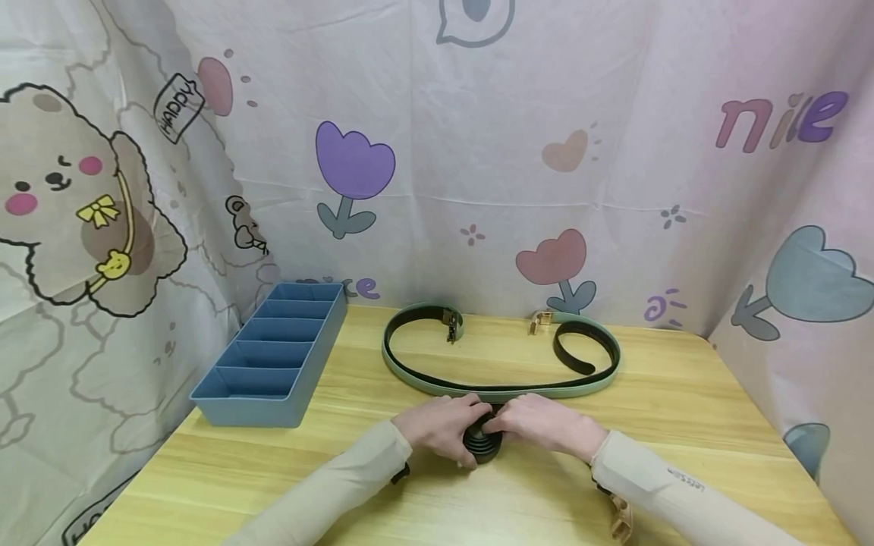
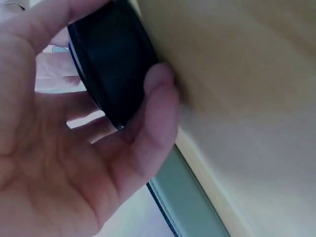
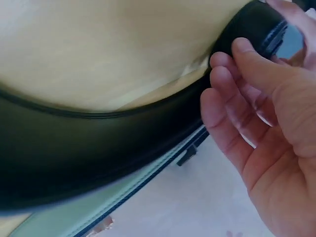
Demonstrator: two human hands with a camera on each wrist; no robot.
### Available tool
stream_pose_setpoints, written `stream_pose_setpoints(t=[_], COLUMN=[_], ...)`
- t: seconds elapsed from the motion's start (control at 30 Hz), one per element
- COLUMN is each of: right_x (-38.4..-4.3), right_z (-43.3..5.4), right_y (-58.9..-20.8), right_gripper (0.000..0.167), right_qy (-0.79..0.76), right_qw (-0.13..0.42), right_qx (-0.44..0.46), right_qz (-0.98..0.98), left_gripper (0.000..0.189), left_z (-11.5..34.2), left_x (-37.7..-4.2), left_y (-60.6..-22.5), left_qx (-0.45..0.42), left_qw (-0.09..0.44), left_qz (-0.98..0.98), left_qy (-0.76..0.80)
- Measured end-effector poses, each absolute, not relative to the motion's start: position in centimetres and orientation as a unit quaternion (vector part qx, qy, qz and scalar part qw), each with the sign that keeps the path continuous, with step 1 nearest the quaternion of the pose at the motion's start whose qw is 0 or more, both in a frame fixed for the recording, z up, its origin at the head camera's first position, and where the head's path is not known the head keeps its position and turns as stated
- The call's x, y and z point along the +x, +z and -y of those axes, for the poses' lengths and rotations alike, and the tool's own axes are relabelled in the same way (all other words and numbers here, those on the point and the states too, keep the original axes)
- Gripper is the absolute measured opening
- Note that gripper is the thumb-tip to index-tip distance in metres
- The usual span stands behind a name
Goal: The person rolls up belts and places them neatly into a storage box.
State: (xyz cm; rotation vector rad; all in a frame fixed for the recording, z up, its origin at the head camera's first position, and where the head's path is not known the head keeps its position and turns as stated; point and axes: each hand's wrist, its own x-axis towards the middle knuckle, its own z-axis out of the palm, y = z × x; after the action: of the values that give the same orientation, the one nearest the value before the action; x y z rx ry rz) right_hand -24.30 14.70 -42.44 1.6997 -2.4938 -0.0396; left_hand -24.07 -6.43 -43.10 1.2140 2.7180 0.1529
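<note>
A black belt (image 1: 482, 445) is wound into a tight coil on the table, close to its middle. My left hand (image 1: 440, 426) grips the coil from its left side; in the left wrist view fingers and thumb curl round the black roll (image 2: 113, 59). From the other side my right hand (image 1: 546, 425) holds the coil and the strap. The right wrist view shows its thumb and fingertips pinching the belt (image 3: 103, 153) where the loose length runs off the roll. Under the right sleeve a gold-coloured buckle (image 1: 621, 519) shows; the strap between is mostly hidden by that arm.
Beyond the hands a green belt with a black inner side (image 1: 501, 396) lies in a wide open loop, its two metal-fitted ends toward the back. A blue divided tray (image 1: 314, 364) stands at the left. Printed cloth hangs behind and beside the wooden table (image 1: 683, 425).
</note>
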Motion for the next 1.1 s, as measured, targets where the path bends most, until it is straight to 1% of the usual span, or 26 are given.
stream_pose_setpoints(t=[0.07, 0.27, 0.33, 0.4, 0.57, 0.67, 0.77, 0.87, 1.0, 1.1], right_x=[-24.2, -24.1, -24.2, -24.2, -24.3, -24.2, -24.0, -23.9, -23.8, -23.8], right_z=[-14.6, -14.4, -14.5, -14.6, -14.6, -14.6, -14.6, -14.6, -14.5, -14.4], right_y=[-42.3, -41.6, -41.4, -41.4, -41.3, -41.3, -41.4, -41.7, -41.9, -41.9], right_gripper=[0.012, 0.018, 0.019, 0.020, 0.020, 0.018, 0.016, 0.016, 0.017, 0.016], right_qy=[-0.012, 0.018, 0.026, 0.027, 0.019, 0.028, 0.036, 0.033, 0.036, 0.040], right_qw=[0.046, 0.008, -0.003, -0.011, -0.012, -0.013, -0.016, -0.012, -0.010, -0.017], right_qx=[0.561, 0.545, 0.538, 0.533, 0.534, 0.536, 0.533, 0.535, 0.538, 0.534], right_qz=[0.827, 0.838, 0.842, 0.846, 0.845, 0.844, 0.845, 0.844, 0.842, 0.845], left_gripper=[0.078, 0.093, 0.094, 0.093, 0.087, 0.087, 0.085, 0.083, 0.086, 0.090], left_z=[6.4, 6.2, 6.1, 6.0, 6.2, 6.4, 6.4, 6.2, 6.0, 6.1], left_x=[-24.1, -23.9, -23.8, -23.9, -24.2, -24.5, -24.6, -24.4, -23.9, -23.7], left_y=[-43.1, -43.4, -43.5, -43.6, -43.4, -43.3, -43.3, -43.5, -43.7, -43.7], left_qx=[0.401, 0.382, 0.377, 0.376, 0.387, 0.402, 0.406, 0.402, 0.392, 0.387], left_qw=[0.072, 0.034, 0.027, 0.039, 0.107, 0.120, 0.107, 0.080, 0.042, 0.034], left_qz=[-0.912, -0.923, -0.925, -0.926, -0.914, -0.905, -0.904, -0.910, -0.918, -0.921], left_qy=[0.055, 0.037, 0.024, 0.022, 0.056, 0.073, 0.079, 0.069, 0.047, 0.035])
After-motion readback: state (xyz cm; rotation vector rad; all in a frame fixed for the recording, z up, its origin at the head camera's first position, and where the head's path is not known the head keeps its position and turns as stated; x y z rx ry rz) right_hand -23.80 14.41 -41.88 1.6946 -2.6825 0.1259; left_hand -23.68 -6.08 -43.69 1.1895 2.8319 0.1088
